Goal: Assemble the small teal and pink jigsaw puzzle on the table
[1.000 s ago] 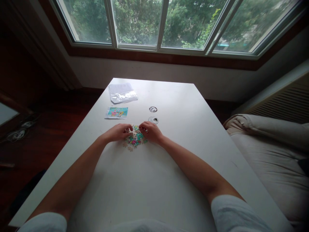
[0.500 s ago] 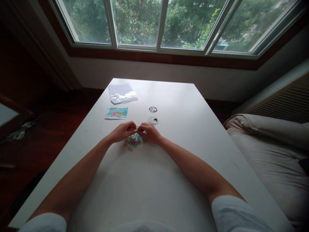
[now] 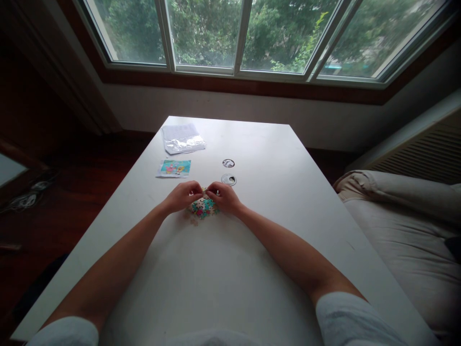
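Observation:
A small heap of jigsaw pieces (image 3: 203,207), mostly turquoise, white and pink, lies on the white table (image 3: 216,269) below my fingers. My left hand (image 3: 185,196) is closed in a pinch at the heap's upper left. Just to its right, my right hand (image 3: 224,197) pinches in the same way, fingertips almost meeting the left ones. A small pale jigsaw piece (image 3: 204,191) shows between the two sets of fingertips, partly covered by them. A few loose pieces lie at the heap's lower left edge.
Beyond my left hand is a colourful cartoon picture sheet (image 3: 175,168), with a clear plastic bag of papers (image 3: 183,139) behind it. Two round holes, the nearer one with a metal-looking rim (image 3: 228,179), sit past my right hand. A beige sofa (image 3: 396,230) stands right.
Both hands stay nearly in place over the heap. Their fingers have shifted slightly and come a little closer to a pinch, leaving more of the heap in sight.

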`<state>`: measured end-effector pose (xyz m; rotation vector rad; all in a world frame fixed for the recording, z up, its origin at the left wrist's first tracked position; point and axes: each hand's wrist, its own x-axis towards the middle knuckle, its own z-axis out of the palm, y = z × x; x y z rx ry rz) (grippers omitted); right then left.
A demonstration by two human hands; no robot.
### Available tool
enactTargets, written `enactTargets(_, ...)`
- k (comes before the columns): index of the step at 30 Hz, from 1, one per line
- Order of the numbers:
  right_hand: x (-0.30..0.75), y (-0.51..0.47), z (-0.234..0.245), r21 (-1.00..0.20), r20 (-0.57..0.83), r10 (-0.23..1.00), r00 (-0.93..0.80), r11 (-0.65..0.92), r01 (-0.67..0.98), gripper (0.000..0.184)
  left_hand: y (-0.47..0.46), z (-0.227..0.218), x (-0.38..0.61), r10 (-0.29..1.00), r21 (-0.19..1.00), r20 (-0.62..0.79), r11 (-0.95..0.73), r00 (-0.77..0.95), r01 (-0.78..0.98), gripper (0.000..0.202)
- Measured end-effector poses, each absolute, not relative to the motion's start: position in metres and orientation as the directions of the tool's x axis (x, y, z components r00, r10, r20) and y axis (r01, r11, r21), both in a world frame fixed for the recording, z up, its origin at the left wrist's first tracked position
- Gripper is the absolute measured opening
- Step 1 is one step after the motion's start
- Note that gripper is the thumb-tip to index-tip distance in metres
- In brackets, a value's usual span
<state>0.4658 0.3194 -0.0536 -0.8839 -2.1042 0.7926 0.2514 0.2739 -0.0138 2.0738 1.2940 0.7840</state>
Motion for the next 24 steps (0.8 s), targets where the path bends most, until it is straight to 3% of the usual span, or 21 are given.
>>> enactTargets(7,0.472,0.324,-0.049,-0.671,0.414,0.786,-0.458,0.604,0.430,0.016,0.268,-0.003,0.251,0.888,0.686,0.150,-0.411,0.436,0.601,0.016)
enactTargets(11,0.476,0.330,-0.050,-0.642,0.446,0.762,-0.470,0.638,0.425,0.020,0.268,-0.002,0.245,0.878,0.522,0.164,-0.463,0.449,0.716,0.027)
enactTargets(19,0.491,0.356,-0.063,-0.825,0.356,0.911,-0.207,0.410,0.389,0.025,0.251,-0.008,0.252,0.783,0.323,-0.082,-0.564,0.616,0.760,0.101)
enactTargets(21,0.494,0.358,-0.065,-0.845,0.327,0.927,-0.184,0.374,0.383,0.025,0.247,-0.016,0.258,0.772,0.298,-0.081,-0.585,0.631,0.754,0.107)
enactTargets(24,0.493,0.357,-0.066,-0.880,0.289,0.940,-0.180,0.335,0.336,0.026,0.247,-0.031,0.268,0.773,0.276,-0.010,-0.608,0.635,0.744,0.094)
